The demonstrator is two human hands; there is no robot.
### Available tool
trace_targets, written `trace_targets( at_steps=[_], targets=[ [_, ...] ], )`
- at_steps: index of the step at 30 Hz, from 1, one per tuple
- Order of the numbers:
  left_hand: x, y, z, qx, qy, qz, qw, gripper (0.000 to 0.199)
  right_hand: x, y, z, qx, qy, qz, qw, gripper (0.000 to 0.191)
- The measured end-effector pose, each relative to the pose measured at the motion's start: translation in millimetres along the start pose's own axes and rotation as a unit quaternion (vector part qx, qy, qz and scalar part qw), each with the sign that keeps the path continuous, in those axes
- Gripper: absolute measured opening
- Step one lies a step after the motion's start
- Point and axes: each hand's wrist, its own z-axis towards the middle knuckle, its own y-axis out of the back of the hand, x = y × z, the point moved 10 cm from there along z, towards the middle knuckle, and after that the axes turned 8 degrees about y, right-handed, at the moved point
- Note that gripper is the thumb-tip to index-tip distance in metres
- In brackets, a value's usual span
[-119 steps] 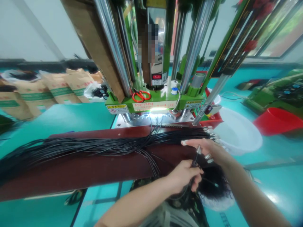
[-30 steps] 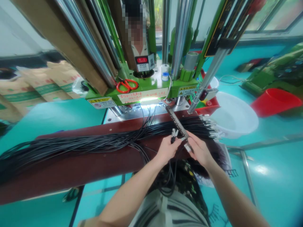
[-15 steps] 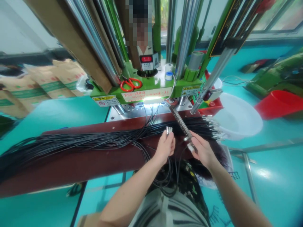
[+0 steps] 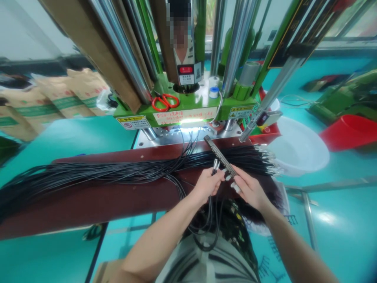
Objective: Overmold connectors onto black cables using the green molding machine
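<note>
My left hand [image 4: 208, 184] is closed on several black cables whose metal connector ends [image 4: 215, 166] stick up above the fist. Its fingertips are close to a long metal bar [image 4: 219, 154], which my right hand [image 4: 249, 188] grips near its lower end. The bar slants up and left toward the machine's lit metal plate [image 4: 165, 137]. Pale and metal connectors [image 4: 232, 184] show at the bar's lower side, between my hands. Behind and under the bar, a thick bundle of black cables [image 4: 118, 171] lies across the brown board [image 4: 112, 202]. Loops of cable hang below my left hand.
The green machine [image 4: 132, 111] stands ahead with upright metal columns. Orange-handled scissors [image 4: 165, 103] and a blue-and-white spool [image 4: 214, 92] rest on it. To the right are a white basin [image 4: 303, 147], a red bucket [image 4: 350, 131] and a red bin [image 4: 266, 137]. Paper sacks [image 4: 53, 96] stand left.
My left hand has come right against the bar's lower part, with the cable ends still held. The bar has shifted slightly left in my right hand. The whole view has moved a little.
</note>
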Motion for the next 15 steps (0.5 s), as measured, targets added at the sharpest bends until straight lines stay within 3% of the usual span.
trace_targets(
  at_steps=[2,5,10,12,15],
  targets=[
    [0.9,2.0,-1.0,-0.006,-0.004,0.01,1.0,0.03,0.7,-0.7,-0.3,0.003,0.013,-0.017,1.0,0.052],
    [-7.2,3.4,-3.6,-0.004,-0.048,0.035,0.998,0.031,-5.0,-0.1,-2.1,-0.014,-0.019,0.039,0.999,0.05],
    [-35.4,37.9,-16.7,-0.099,-0.176,-0.075,0.976,0.035,-10.0,3.7,-3.6,-0.051,-0.083,0.113,0.989,0.049],
    [-32.9,43.1,-15.6,-0.104,-0.17,-0.115,0.973,0.036,-11.9,6.7,-3.3,-0.068,-0.102,0.123,0.985,0.049],
    [-25.4,38.1,-9.1,-0.097,-0.151,-0.088,0.98,0.032,-11.5,6.8,-1.9,-0.068,-0.109,0.119,0.985,0.049]
  ],
)
